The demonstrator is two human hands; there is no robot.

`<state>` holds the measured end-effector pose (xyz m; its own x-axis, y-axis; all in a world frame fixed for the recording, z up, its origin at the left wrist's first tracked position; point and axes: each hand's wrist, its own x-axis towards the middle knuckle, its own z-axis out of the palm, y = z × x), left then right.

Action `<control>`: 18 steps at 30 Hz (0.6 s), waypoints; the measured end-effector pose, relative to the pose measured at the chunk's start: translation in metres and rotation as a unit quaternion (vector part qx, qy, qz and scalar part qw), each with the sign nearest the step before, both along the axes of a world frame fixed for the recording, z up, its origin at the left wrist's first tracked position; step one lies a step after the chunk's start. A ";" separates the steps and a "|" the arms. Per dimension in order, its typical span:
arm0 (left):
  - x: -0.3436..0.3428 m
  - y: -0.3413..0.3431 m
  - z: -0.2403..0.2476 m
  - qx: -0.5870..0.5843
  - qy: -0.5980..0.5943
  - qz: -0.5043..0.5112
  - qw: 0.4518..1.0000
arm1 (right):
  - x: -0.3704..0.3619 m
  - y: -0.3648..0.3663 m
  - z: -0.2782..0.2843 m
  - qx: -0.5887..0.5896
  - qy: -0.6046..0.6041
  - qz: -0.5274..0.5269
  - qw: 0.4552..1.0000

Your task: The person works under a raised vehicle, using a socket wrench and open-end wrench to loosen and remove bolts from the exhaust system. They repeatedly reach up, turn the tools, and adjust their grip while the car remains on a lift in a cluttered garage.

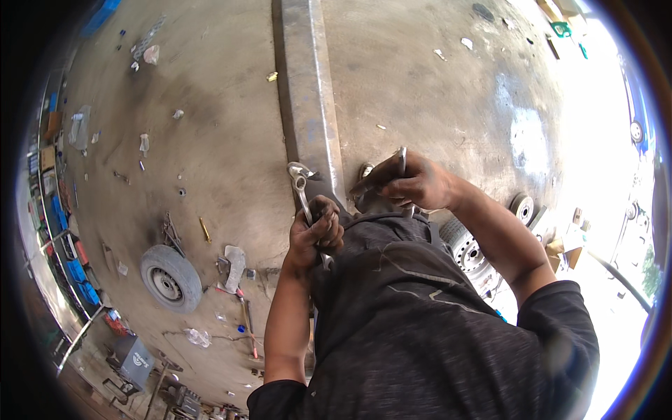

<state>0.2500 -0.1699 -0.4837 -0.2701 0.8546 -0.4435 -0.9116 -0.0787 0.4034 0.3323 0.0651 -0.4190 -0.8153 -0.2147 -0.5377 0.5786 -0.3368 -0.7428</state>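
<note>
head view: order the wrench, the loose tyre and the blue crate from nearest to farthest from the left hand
1. Wrench: gripped in the left hand, its ring end sticking up beside the long metal beam.
2. Loose tyre: lying flat on the concrete floor, off to the left and a little lower in the picture.
3. Blue crate: far off at the top left edge.

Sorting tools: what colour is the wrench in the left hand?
Silvery bare metal wrench; head view.

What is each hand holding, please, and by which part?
The left hand holds a wrench by its shaft; the right hand grips another metal tool near its lower end.
</note>
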 end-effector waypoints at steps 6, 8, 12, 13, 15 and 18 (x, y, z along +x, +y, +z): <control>0.046 0.041 0.009 -0.022 -0.004 -0.074 0.997 | 0.074 0.017 -0.004 0.089 0.067 -0.028 0.993; 0.058 0.049 0.017 -0.039 0.012 -0.084 0.996 | 0.093 0.017 -0.013 0.145 0.161 -0.048 0.975; 0.068 0.053 0.030 -0.053 -0.008 -0.115 0.992 | 0.115 0.014 -0.004 0.192 0.199 -0.114 0.954; 0.068 0.055 0.032 -0.052 -0.009 -0.122 0.991 | 0.118 0.016 -0.001 0.199 0.198 -0.120 0.952; 0.069 0.058 0.041 -0.066 0.036 -0.141 0.987 | 0.121 0.018 0.003 0.211 0.197 -0.130 0.949; 0.068 0.065 0.049 -0.079 0.079 -0.172 0.979 | 0.125 0.016 0.000 0.147 0.165 -0.158 0.962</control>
<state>0.3182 -0.1053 -0.4346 -0.0546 0.8311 -0.5534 -0.7985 0.2964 0.5240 0.4571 0.0814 -0.4190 -0.9515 0.1941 -0.2388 0.1987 -0.2050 -0.9584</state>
